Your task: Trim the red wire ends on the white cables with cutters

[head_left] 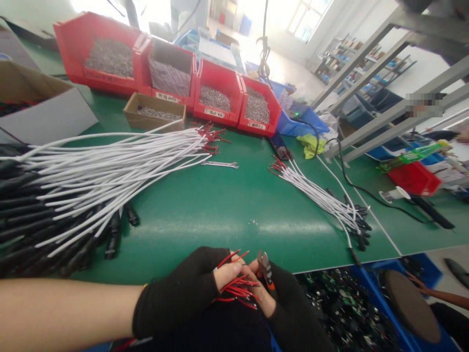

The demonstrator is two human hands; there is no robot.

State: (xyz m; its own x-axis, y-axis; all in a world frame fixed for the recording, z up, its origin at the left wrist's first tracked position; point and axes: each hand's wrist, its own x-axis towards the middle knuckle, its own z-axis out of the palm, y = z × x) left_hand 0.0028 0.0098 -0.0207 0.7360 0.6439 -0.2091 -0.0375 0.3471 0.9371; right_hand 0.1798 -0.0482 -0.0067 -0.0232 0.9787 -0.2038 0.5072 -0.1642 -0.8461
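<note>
My left hand (190, 283), in a black fingerless glove, is closed around a bundle of thin red wires (238, 289) with bare silvery tips. Its thumb lies across the top of the bundle. My right hand (289, 300), gloved the same way, grips cutting pliers (265, 266) with an orange and black handle, their jaws pointing up. The right fingers meet the left ones beside the wire ends. Below the hands, the lower part of the bundle is hidden. On the green tabletop (205, 210) ahead lie small metallic scraps (253, 221).
White cables (120, 161) with black connectors are heaped on the left; a smaller cable bundle (318, 193) lies right. A wrench (222, 165) rests between them. Red bins (220, 93) of small metal parts line the back. A blue crate (370, 283) stands lower right, near another person's hand (417, 283).
</note>
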